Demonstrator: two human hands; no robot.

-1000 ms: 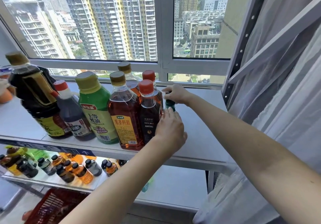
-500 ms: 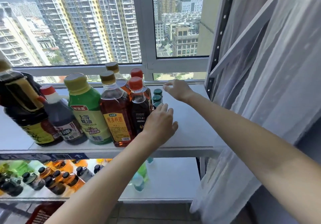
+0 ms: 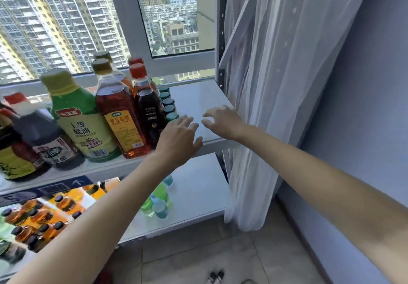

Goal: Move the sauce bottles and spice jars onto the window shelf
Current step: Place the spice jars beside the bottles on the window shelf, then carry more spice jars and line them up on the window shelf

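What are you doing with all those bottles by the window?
A person is lining up sauce bottles and small green-capped jars on the window shelf. Right now both hands are empty: the left hand hovers near the closest jar, and the right hand is over a bare part of the shelf. More small bottles wait on the lower shelf.

Two bare forearms fill the lower frame, one entering from the bottom left, one from the lower right. No sleeve shows on either arm. The left hand (image 3: 178,138) and right hand (image 3: 223,121) are bare too, with short, plain nails, mid-frame.
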